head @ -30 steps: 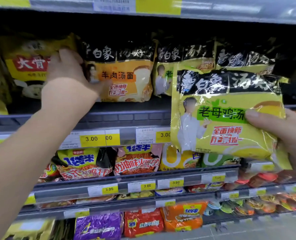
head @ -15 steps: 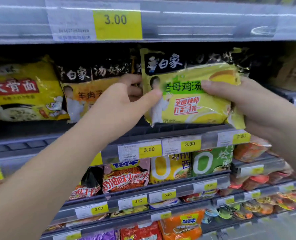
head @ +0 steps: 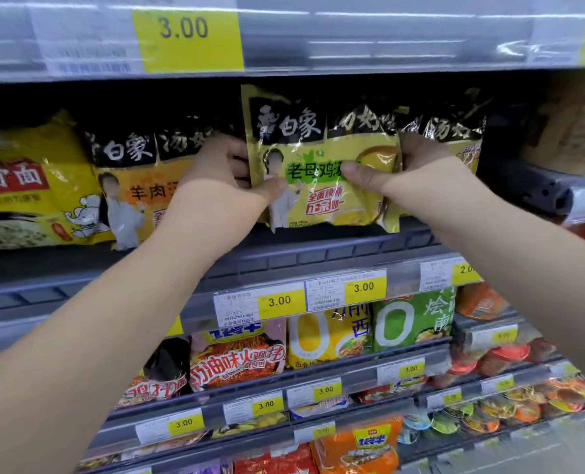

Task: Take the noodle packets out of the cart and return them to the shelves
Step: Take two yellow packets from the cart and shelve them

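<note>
Standing upright at frame centre: yellow-green noodle packet [head: 321, 172], side edges pinched by left hand [head: 222, 179] and right hand [head: 414, 165], likely for seating it squarely on shelf [head: 318, 253].

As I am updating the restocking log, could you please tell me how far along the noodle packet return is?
Done: the yellow packet is up at the shelf, beside the orange packet of the same brand. In hand: the left hand and right hand grip its sides; it is not yet released. Left: letting go; the cart is out of view, so remaining packets cannot be counted.
</note>
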`<state>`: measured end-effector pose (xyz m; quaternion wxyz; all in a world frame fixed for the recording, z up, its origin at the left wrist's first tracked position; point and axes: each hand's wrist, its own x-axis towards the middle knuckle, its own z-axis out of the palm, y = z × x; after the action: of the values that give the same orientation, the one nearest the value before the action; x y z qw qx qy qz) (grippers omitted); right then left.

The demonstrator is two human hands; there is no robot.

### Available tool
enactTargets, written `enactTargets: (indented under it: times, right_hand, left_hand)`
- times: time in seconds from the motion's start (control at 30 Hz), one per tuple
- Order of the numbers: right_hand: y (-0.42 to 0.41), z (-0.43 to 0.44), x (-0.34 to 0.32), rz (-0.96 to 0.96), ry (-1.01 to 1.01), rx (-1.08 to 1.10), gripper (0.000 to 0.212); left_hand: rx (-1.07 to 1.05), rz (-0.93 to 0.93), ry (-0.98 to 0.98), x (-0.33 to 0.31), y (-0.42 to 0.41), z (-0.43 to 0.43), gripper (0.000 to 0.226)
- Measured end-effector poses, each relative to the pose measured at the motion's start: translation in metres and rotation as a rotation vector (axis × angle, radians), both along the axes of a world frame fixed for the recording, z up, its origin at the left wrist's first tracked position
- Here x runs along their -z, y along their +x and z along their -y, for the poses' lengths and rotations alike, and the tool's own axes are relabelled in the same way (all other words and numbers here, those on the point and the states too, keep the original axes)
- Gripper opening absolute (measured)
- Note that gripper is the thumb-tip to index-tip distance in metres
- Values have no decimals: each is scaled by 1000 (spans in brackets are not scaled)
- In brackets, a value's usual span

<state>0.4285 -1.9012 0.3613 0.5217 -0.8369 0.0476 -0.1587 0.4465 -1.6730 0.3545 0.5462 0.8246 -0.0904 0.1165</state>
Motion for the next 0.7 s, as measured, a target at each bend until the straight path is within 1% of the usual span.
enactTargets:
  times: [0.07, 0.1, 0.17, 0.2, 0.27, 0.4, 0.47, 0.57, 0.6, 0.7]
  right_hand:
    - [1, -2, 2, 27, -22, 8, 71]
    - [2, -3, 3, 42, -35, 22, 73]
    - [3, -5, 5, 53, -61, 73, 86]
    - [3, -7, 5, 60, -73, 92, 88]
    - [5, -7, 8, 72, -103, 116, 83]
    - [1, -5, 12, 41, -204, 148, 80]
    - [-4, -3, 10, 14, -268, 155, 73]
    - [-8, 3, 7, -6, -280, 141, 59]
    - [-9, 3, 6, -6, -276, 135, 58]
    - [-10, 2, 8, 2, -260, 135, 68]
  left_hand:
    - [-23, 2, 32, 3, 2, 0, 44]
    - [-34, 7, 46, 4, 3, 0, 43]
    - [-52, 18, 73, 5, 5, 1, 40]
    - [-62, 25, 86, 6, 4, 1, 39]
    - [-83, 42, 118, 7, 3, 2, 40]
    - [-126, 70, 253, 9, -3, 5, 38]
    - [-137, 74, 277, 9, -4, 5, 39]
    - [-148, 87, 292, 10, -5, 6, 40]
    - [-154, 100, 292, 10, -5, 7, 40]
    - [-169, 129, 305, 13, -5, 7, 39]
